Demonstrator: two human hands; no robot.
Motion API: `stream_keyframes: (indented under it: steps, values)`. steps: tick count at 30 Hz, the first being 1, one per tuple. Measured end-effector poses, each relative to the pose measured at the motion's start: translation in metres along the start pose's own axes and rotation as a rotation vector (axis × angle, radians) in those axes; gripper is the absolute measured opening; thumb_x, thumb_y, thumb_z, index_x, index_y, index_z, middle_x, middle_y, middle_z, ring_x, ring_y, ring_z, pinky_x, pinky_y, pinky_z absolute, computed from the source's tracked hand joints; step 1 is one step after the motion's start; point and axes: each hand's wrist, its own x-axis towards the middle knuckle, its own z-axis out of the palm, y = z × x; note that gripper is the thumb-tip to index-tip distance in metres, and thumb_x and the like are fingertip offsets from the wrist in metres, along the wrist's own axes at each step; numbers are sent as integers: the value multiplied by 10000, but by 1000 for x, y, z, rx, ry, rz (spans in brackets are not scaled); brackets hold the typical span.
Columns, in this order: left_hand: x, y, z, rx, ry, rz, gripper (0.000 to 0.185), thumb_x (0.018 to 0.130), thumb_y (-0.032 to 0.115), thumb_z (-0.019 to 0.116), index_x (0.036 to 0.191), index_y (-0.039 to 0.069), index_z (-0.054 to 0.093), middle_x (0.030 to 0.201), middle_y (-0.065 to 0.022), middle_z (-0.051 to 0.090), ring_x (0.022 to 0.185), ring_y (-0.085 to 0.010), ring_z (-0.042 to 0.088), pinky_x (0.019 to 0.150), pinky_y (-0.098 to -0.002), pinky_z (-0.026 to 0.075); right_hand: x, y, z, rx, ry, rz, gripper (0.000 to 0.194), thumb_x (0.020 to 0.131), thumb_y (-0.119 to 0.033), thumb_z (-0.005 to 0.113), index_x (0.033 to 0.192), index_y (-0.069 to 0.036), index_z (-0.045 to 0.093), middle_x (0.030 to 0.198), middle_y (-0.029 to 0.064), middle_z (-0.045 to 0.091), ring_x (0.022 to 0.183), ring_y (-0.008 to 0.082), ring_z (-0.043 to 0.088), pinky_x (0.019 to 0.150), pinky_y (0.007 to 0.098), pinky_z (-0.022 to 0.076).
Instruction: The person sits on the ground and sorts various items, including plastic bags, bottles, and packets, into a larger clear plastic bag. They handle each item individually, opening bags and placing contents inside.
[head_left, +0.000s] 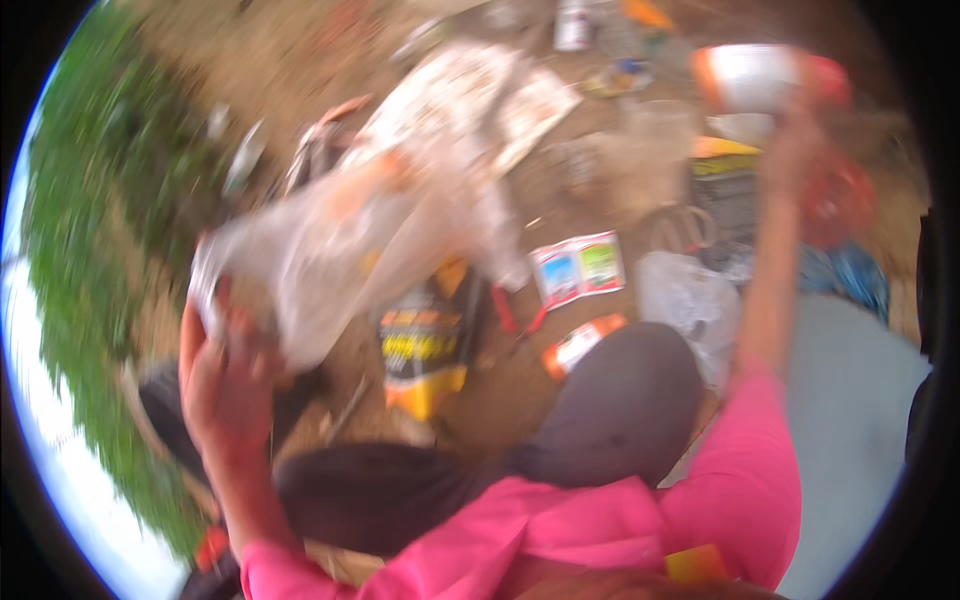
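My left hand (232, 367) is raised at the left, its fingers gripping one end of a clear plastic bag (330, 255). The bag spreads to the right over a black and yellow packet (422, 352). My right hand (799, 142) is stretched out to the upper right, blurred, at a white and orange container with a red end (754, 75). Whether its fingers are closed on the container cannot be made out. A packet with a blue and a green panel (579, 268) lies between my arms, beside a red-handled tool (517, 319).
A stained white sheet (450, 97) lies on bare soil ahead. A whitish plastic bag (686, 300) and an orange and white packet (581, 345) are by my right knee. A blue plastic bag (862, 277) lies at the right, above a grey surface (847, 397). Green plants (82, 262) edge the left.
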Motion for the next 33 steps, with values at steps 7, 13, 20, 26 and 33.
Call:
stream_keyframes:
  steps: [7, 13, 20, 26, 33]
  values:
    - [-3, -2, 8, -27, 15, 69, 642, 923, 119, 537, 1506, 102, 266, 1279, -116, 541, 989, -177, 561, 793, -352, 483, -111, -171, 184, 138, -972, -371, 711, 751, -202, 786, 1364, -56, 456, 1327, 193, 520, 1210, 331, 526, 1022, 436, 430]
    - [-4, 0, 5, 23, -46, 36, 760, 889, 125, 584, 1530, 72, 179, 1379, -101, 470, 1090, -166, 563, 872, -353, 495, -129, -150, 197, 40, -1031, -208, 380, 811, -167, 735, 1145, -15, 637, 1142, 145, 641, 1096, 313, 597, 969, 392, 473]
    - [-1, 4, -13, 69, -19, 51, 802, 873, 176, 611, 1529, 45, 167, 1498, -83, 364, 1016, -100, 585, 823, -276, 512, -18, -34, 55, -488, -423, 94, 281, 878, -166, 645, 1128, -38, 656, 1099, 106, 683, 1017, 220, 645, 900, 315, 486]
    - [4, -4, -3, 91, 61, 80, 796, 854, 179, 633, 1510, 18, 211, 1442, -77, 415, 922, -91, 575, 650, -213, 472, -12, 129, 48, -627, -688, 409, 423, 823, -147, 677, 1223, -35, 595, 1184, 154, 652, 1079, 273, 633, 929, 363, 484]
    - [10, -13, 16, 189, 41, 80, 645, 878, 178, 621, 1435, 22, 336, 978, -37, 566, 802, -112, 558, 645, -246, 458, -7, 197, 70, -1138, -549, 36, 623, 784, -56, 638, 1376, -173, 482, 1401, 126, 493, 1309, 324, 442, 1048, 414, 394]
